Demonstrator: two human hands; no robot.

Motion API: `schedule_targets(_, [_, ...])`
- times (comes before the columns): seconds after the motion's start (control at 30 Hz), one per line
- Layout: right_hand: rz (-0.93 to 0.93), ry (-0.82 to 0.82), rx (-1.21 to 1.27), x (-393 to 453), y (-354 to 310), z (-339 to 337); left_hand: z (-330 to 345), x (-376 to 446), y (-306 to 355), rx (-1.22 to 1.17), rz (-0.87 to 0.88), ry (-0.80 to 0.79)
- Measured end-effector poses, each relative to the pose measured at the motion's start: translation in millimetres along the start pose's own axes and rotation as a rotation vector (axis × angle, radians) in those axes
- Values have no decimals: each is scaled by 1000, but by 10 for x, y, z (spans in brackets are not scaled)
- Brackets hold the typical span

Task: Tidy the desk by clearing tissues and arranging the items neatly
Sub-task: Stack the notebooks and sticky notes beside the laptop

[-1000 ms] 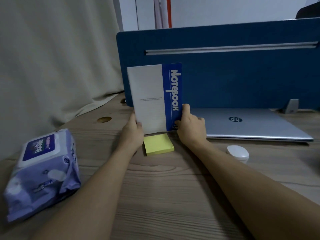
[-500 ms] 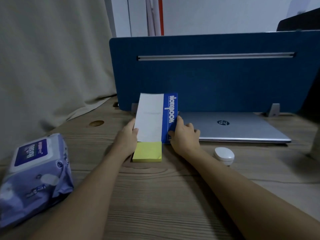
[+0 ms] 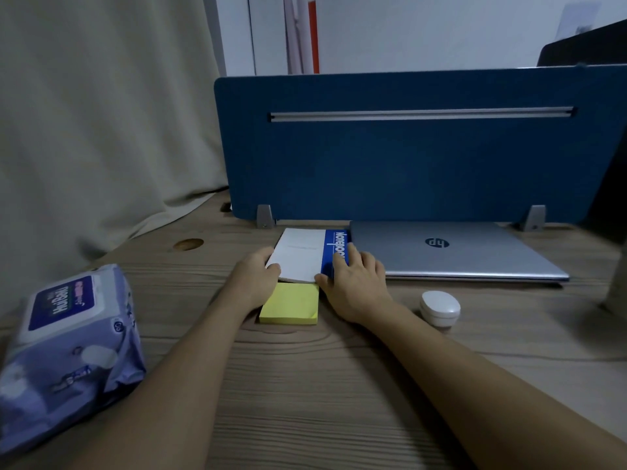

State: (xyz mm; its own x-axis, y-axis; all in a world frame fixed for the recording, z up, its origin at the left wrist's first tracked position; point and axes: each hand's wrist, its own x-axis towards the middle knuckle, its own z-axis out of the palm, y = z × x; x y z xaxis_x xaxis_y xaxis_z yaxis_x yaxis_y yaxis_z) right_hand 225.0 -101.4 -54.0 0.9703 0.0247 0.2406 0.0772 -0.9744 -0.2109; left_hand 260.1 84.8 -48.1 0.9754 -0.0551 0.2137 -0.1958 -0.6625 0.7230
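Note:
A white and blue notebook (image 3: 303,253) lies nearly flat on the wooden desk (image 3: 305,385), right beside the closed silver laptop (image 3: 451,249). My left hand (image 3: 252,279) grips its near left corner. My right hand (image 3: 356,283) holds its near right edge, fingers resting on the blue strip. A yellow pad of sticky notes (image 3: 291,305) lies just in front of the notebook, between my wrists. A purple pack of wet wipes (image 3: 68,347) sits at the desk's left edge.
A blue divider panel (image 3: 407,157) stands along the back of the desk on two grey feet. A small white oval case (image 3: 440,307) rests in front of the laptop. A beige curtain (image 3: 101,113) hangs at left. A dark object stands at the far right edge.
The notebook went from upright in both hands to lying almost flat on the desk beside the laptop. Both hands came down with it and keep hold of its near edge.

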Motion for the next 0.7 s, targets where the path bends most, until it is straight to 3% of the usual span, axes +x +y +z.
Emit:
schedule_targets(0.17, [-56, 18, 70, 43, 79, -31, -4, -7, 11, -78, 2, -2])
schedule_targets(0.53, [-79, 186, -16, 181, 130, -5, 29, 68, -102, -2, 39, 60])
schedule_targets(0.7, [-120, 217, 84, 112, 139, -38, 3, 1, -54, 14, 32, 109])
